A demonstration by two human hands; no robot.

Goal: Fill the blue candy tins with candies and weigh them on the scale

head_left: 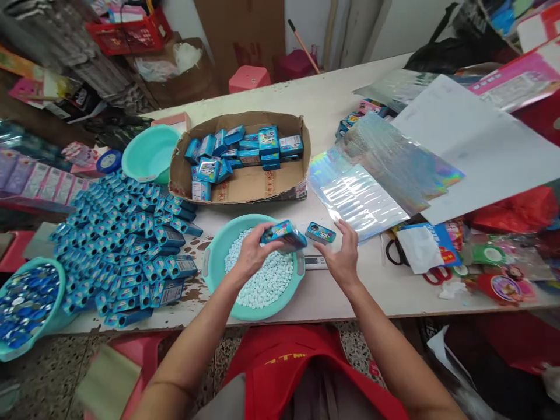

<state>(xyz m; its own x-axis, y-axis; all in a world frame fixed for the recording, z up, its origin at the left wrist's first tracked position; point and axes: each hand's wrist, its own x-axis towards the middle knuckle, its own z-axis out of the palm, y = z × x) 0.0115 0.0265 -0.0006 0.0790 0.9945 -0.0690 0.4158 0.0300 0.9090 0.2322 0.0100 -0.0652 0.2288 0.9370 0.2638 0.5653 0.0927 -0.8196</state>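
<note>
My left hand point(252, 252) grips a small blue printed box point(286, 233), tilted over a turquoise basin point(209, 263). Small pale pellets point(265, 284) fill much of that basin. Just right of it stands a second blue box point(321, 233) with a round hole in its top. My right hand point(342, 256) is close beside this second box, thumb and fingers apart; whether they touch it I cannot tell. Part of a flat device with a small display, like a scale point(315, 263), shows below that box.
Many blue boxes point(126, 245) with round holes crowd the table's left. Behind the basin, a cardboard tray point(245, 189) holds more boxes. Shiny film sheets point(367, 201), scissors point(396, 254) and packets lie right. Far left is a basin of blue caps or discs point(28, 306).
</note>
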